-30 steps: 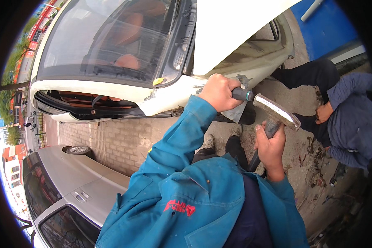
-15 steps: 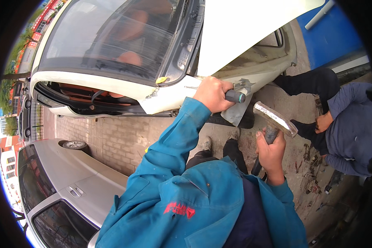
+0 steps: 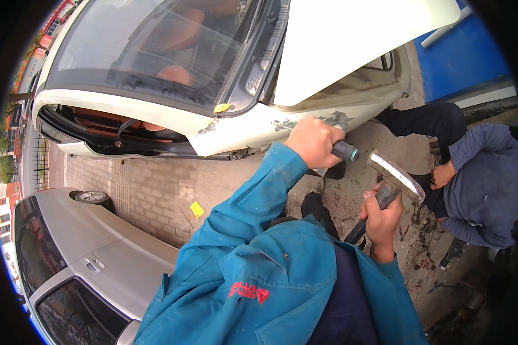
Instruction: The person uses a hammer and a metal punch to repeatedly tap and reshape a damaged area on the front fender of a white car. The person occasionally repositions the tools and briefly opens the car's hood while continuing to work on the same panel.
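Observation:
My left hand (image 3: 312, 142) is closed around the dark handle of a screwdriver (image 3: 347, 151). Its thin metal shaft points left, toward the scraped front fender (image 3: 253, 125) of the white car; whether the tip touches it I cannot tell. Lower and to the right, my right hand (image 3: 383, 221) grips a hammer (image 3: 396, 177) by its dark handle. The hammer's worn metal head is just right of the screwdriver's butt end, with a gap between them.
The white car's hood (image 3: 351, 46) stands raised and its door gap is open. At the right a person in grey (image 3: 483, 178) crouches close by. A silver car (image 3: 92, 236) is parked at left. Loose parts and debris (image 3: 423, 253) litter the ground, and a yellow piece (image 3: 197, 209) lies on the paving.
Both hands have moved slightly right with the screwdriver and hammer still held. The view has shifted too, and more of the yellow piece on the paving shows.

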`<act>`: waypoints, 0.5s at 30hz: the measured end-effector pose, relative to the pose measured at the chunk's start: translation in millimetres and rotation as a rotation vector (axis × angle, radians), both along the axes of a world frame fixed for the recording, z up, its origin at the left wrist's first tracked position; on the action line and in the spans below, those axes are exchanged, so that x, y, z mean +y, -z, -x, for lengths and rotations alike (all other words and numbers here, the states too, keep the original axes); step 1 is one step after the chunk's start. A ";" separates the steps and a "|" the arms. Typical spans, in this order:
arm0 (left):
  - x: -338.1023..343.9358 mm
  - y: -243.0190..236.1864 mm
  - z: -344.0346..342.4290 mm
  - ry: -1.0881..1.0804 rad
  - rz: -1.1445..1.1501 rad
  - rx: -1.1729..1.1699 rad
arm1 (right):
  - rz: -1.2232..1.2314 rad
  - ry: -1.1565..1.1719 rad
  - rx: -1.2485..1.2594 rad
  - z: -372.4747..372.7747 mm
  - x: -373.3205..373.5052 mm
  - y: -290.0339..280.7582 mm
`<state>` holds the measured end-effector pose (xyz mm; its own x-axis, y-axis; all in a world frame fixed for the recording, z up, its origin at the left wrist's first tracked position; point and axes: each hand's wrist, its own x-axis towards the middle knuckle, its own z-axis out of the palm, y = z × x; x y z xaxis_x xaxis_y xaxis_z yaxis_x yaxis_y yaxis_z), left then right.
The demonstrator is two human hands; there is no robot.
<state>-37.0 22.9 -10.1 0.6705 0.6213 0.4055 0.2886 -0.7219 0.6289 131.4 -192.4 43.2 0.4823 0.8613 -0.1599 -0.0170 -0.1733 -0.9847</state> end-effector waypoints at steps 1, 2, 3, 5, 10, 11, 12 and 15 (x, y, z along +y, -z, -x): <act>0.7 -0.7 -0.5 -0.001 -0.010 -0.005 | -0.007 -0.015 -0.013 0.2 -1.5 1.3; 1.4 -1.5 -0.6 -0.003 0.003 -0.019 | -0.013 -0.013 -0.018 0.4 -2.7 1.9; 1.8 -2.1 -0.8 -0.005 0.009 -0.028 | -0.016 -0.026 -0.030 0.6 -2.8 2.0; 3.1 -3.7 0.7 -0.018 0.033 -0.049 | -0.019 -0.020 -0.035 1.7 -1.1 0.1; 7.0 -7.5 7.1 -0.070 0.094 -0.141 | -0.030 -0.043 -0.089 7.9 6.2 -15.0; 7.4 -8.6 7.0 -0.076 0.090 -0.153 | -0.041 -0.042 -0.089 9.5 7.8 -17.9; 7.5 -9.7 6.5 -0.083 0.087 -0.165 | -0.068 -0.046 -0.072 10.9 10.0 -19.9; 6.5 -12.4 1.6 -0.087 0.064 -0.213 | -0.125 -0.046 -0.027 14.4 16.6 -21.6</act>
<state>-38.6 29.3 2.3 0.5165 0.7023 0.4899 0.2040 -0.6565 0.7262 117.0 -175.8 64.8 0.4444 0.8950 -0.0379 0.0146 -0.0496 -0.9987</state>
